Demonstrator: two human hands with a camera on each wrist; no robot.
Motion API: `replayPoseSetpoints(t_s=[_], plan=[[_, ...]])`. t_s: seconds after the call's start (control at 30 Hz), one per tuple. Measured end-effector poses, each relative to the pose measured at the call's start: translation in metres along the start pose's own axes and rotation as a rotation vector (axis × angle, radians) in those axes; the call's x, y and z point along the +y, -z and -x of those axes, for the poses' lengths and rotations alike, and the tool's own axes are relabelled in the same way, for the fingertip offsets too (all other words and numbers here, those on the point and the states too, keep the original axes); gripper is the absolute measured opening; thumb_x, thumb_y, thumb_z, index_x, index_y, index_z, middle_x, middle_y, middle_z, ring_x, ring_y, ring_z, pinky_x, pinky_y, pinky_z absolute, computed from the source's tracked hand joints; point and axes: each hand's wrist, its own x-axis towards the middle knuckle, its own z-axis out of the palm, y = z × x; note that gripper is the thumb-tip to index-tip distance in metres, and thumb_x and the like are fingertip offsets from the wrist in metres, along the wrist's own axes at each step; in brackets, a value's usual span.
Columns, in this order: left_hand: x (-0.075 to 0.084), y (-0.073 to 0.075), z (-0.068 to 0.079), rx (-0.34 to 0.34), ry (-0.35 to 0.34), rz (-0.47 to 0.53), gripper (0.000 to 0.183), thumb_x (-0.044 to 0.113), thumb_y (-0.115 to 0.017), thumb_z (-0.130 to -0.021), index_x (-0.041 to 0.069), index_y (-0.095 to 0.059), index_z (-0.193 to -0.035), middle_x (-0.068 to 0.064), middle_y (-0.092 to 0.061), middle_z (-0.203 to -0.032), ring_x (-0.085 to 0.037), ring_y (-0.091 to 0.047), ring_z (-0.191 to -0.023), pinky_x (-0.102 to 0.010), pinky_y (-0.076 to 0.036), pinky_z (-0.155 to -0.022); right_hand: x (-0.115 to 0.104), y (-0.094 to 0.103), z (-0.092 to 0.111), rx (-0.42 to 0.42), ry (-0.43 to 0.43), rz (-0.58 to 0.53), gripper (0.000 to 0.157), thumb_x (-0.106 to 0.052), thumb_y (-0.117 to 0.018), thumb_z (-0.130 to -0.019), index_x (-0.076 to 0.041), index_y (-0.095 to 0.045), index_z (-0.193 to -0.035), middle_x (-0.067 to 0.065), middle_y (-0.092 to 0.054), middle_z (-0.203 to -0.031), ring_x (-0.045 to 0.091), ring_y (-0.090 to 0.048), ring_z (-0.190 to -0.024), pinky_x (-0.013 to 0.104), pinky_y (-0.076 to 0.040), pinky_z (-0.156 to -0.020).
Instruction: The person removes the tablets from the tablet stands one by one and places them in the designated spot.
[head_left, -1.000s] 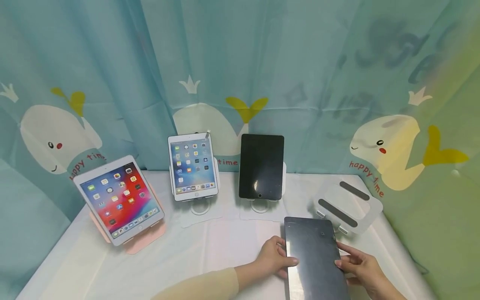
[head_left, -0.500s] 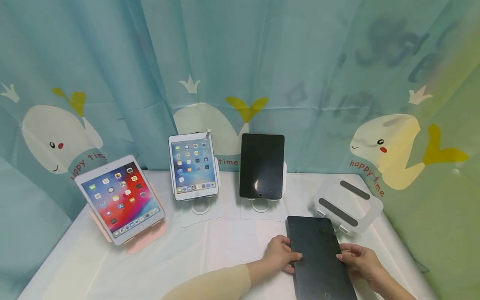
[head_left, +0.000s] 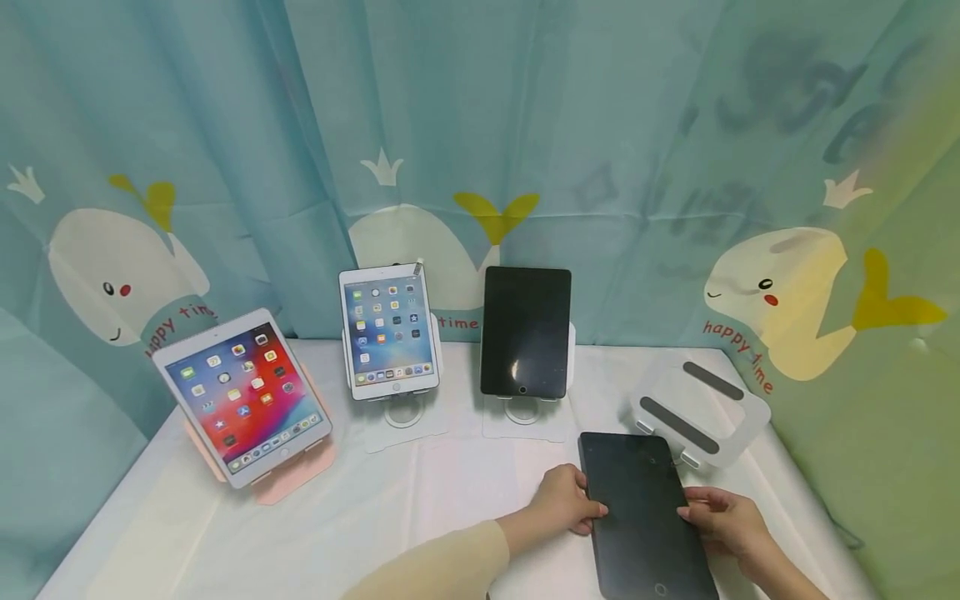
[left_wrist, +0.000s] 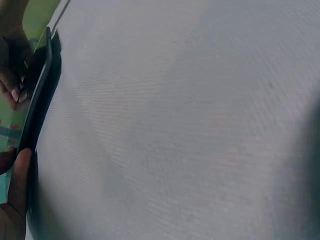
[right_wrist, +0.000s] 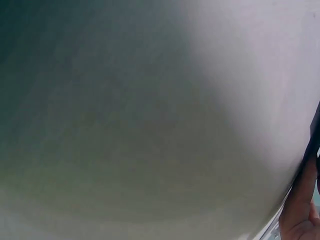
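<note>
Head view: a blue-green curtain (head_left: 600, 100) across the whole back, softly folded, turning yellow-green at the right, printed with white whales (head_left: 738, 275). Below it, a desk (head_left: 337, 500) covered in creased white cloth. Toward the front right, just before a pale stand (head_left: 757, 412) with two dark strips (head_left: 680, 425), a dark tablet (head_left: 645, 508): charcoal face, thin body, rounded corners. Hard to tell whether flat on the cloth or slightly raised. Glossy enough in the left wrist view to mirror a hand. Pinched along one long side by the left hand (head_left: 561, 500), thumb on top; gripped along the opposite side by the right hand (head_left: 731, 525). At far left, a white tablet (head_left: 240, 383) with a red-and-blue screen, tilted on a pink stand (head_left: 300, 477); farther back, a second white tablet (head_left: 387, 329) and a black tablet (head_left: 527, 329), both propped up. Smaller still, red lettering (head_left: 727, 335) beside the right whale, reading "happy time"; only "time" legible at centre. Smallest, a ring mark (head_left: 660, 590) at the dark tablet's near end.
</note>
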Motion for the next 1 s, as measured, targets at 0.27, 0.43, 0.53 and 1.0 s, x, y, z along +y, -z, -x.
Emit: replayPoseSetpoints(t_s=[0.27, 0.43, 0.53, 1.0], plan=[[0.001, 0.012, -0.001, -0.093, -0.026, -0.061, 0.022, 0.003, -0.074, -0.078, 0.001, -0.052, -0.082, -0.008, -0.059, -0.048, -0.017, -0.059, -0.038, -0.021, -0.047, -0.037, -0.003, -0.002, 0.001, 0.051, 0.03, 0.064, 0.043, -0.002, -0.07, -0.08, 0.017, -0.054, -0.116, -0.007, -0.064, -0.073, 0.01, -0.065, -0.064, 0.03, -0.056, -0.057], [-0.006, 0.022, -0.004, -0.113, 0.05, 0.074, 0.015, 0.0, -0.07, -0.08, -0.001, -0.057, -0.086, -0.007, -0.066, -0.063, -0.019, -0.066, -0.051, -0.024, -0.053, -0.046, -0.004, 0.0, 0.003, 0.018, 0.053, 0.122, 0.045, 0.0, -0.067, -0.081, 0.019, -0.05, -0.117, -0.002, -0.065, -0.076, 0.011, -0.065, -0.065, 0.033, -0.056, -0.059], [-0.006, 0.026, -0.005, -0.11, 0.061, 0.133, 0.015, 0.0, -0.069, -0.081, -0.003, -0.058, -0.091, -0.007, -0.069, -0.07, -0.02, -0.068, -0.057, -0.027, -0.055, -0.049, -0.008, 0.001, 0.005, -0.004, 0.049, 0.165, 0.047, -0.003, -0.068, -0.081, 0.02, -0.049, -0.117, 0.003, -0.066, -0.082, 0.014, -0.065, -0.072, 0.037, -0.057, -0.062], [-0.003, 0.053, -0.01, -0.002, 0.092, 0.271, 0.031, 0.001, -0.074, -0.078, -0.004, -0.061, -0.106, -0.009, -0.071, -0.08, -0.022, -0.071, -0.068, -0.031, -0.057, -0.054, -0.035, -0.003, 0.017, 0.003, 0.146, 0.321, 0.049, -0.01, -0.068, -0.084, 0.016, -0.049, -0.121, 0.006, -0.063, -0.087, 0.018, -0.061, -0.07, 0.036, -0.057, -0.057]])
